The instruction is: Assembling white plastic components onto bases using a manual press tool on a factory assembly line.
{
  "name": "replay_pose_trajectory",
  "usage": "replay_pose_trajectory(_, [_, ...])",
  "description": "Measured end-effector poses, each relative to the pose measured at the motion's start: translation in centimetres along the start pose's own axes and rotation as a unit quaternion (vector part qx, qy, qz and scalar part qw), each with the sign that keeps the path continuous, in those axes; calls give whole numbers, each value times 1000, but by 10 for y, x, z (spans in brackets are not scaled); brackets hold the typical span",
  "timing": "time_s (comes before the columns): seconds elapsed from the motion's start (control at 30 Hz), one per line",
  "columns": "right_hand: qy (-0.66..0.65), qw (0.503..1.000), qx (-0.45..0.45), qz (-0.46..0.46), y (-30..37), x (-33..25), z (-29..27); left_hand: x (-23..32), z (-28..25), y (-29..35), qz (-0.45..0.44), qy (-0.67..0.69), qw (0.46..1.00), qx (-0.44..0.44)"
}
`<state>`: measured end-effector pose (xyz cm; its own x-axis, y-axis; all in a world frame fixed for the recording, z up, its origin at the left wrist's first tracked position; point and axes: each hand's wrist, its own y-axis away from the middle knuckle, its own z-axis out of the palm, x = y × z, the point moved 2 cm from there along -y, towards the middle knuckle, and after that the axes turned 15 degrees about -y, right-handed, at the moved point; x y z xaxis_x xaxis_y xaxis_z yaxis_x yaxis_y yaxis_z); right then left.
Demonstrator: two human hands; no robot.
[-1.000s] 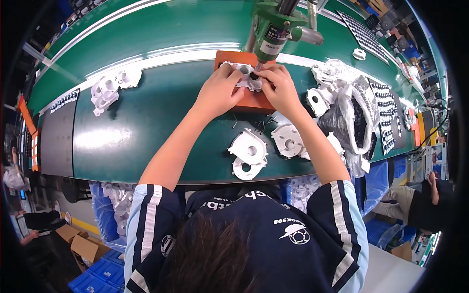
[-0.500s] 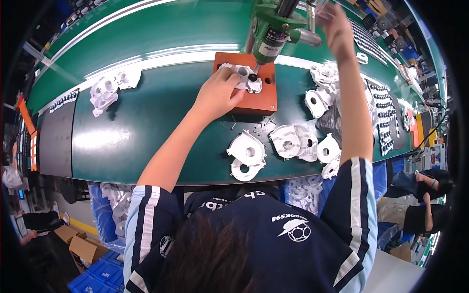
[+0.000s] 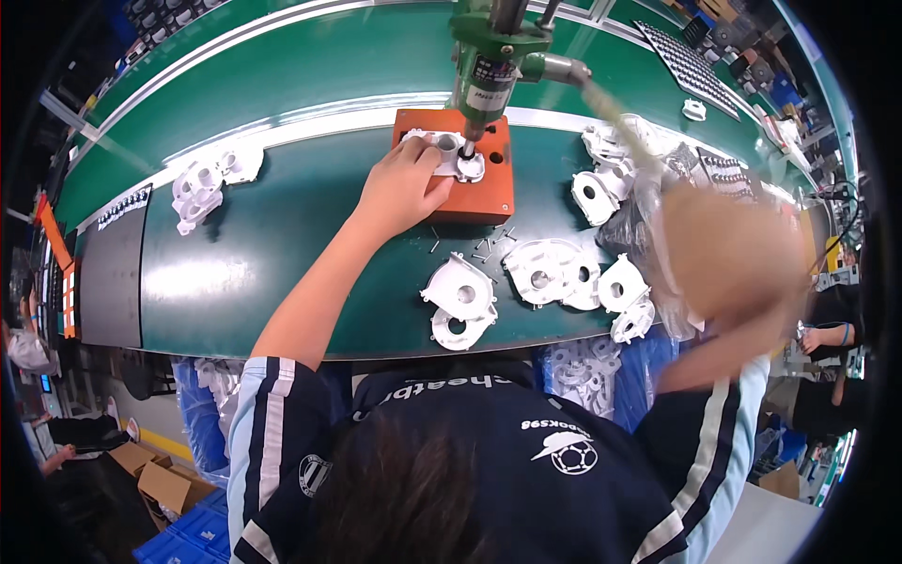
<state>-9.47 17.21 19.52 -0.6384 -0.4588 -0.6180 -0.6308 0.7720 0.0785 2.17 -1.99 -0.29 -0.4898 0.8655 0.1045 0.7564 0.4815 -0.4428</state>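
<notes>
Left hand (image 3: 404,180) clamped on partly hidden white housing (image 3: 471,170); right hand (image 3: 735,252) blurred, grip impossible to tell

I see a brightly lit green table (image 3: 301,216) with a white glare patch (image 3: 197,279) at left. The right hand (image 3: 723,249) is heavily blurred; the left hand (image 3: 402,183) looks sharp. Fisheye distortion curves straight edges toward black corners.

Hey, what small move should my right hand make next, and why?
I'd probably ease the lever down slightly: the press tip appears to meet the black piece, while your left hand holds the white part on the orange block. Your right hand is too blurred to confirm its grip on the lever.
</notes>
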Motion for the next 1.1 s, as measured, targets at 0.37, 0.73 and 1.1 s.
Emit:
replay_pose_trajectory(0.37, [-496, 738, 399, -224, 39, 41, -77, -9, 30, -54, 45, 106, 990, -84])
replay_pose_trajectory(0.73, [-224, 729, 637, 114, 42, 181, -57, -45, -47, -88, -80, -194, 971, -114])
replay_pose_trajectory(1.1, [213, 802, 316, 459, 88, 209, 100, -57, -11, -66, -70, 41, 989, 125])
